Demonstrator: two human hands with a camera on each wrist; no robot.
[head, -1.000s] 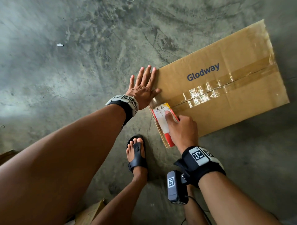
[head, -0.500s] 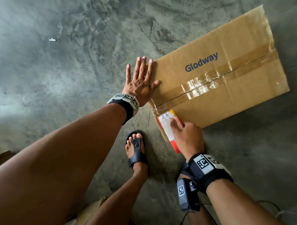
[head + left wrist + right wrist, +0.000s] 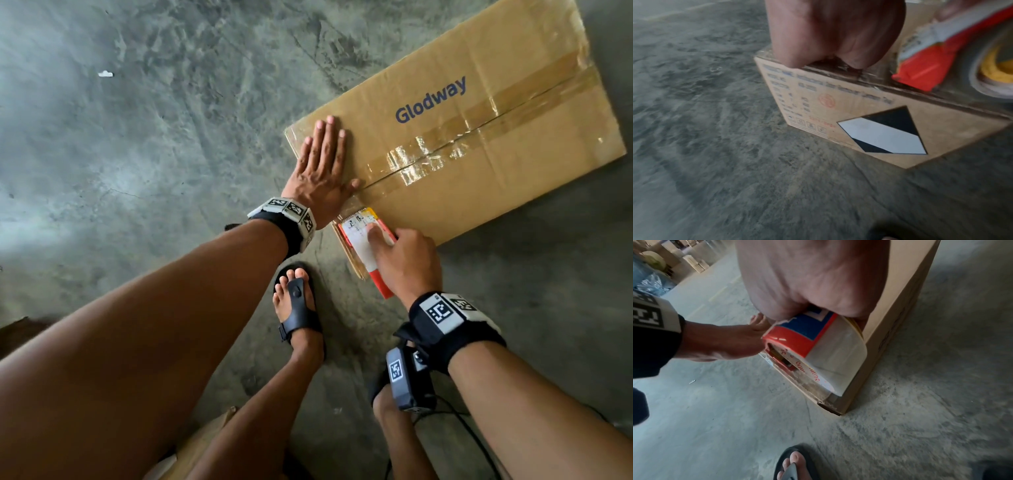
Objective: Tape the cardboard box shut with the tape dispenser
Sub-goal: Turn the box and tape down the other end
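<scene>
A brown cardboard box point(image 3: 496, 102) marked "Glodway" lies on the concrete floor, with glossy tape along its top seam. My left hand point(image 3: 322, 164) lies flat with straight fingers on the box's top near its left corner. My right hand point(image 3: 404, 260) grips a red and white tape dispenser point(image 3: 363, 240) held against the box's near end face, below the seam. In the right wrist view the dispenser point(image 3: 813, 344) sits against the box point(image 3: 900, 305) end, with clear tape running down the face. The left wrist view shows the box point(image 3: 859, 113) end panel with a black and white diamond label and the dispenser point(image 3: 925, 71).
Bare grey concrete floor point(image 3: 137, 137) surrounds the box. My sandalled foot point(image 3: 298, 308) stands just in front of the box's near end. A small white scrap point(image 3: 105, 73) lies at the far left. Cardboard pieces point(image 3: 202, 442) lie by my legs.
My left hand has moved from the box's left edge onto its top. The right hand has drawn the dispenser down over the near end of the box.
</scene>
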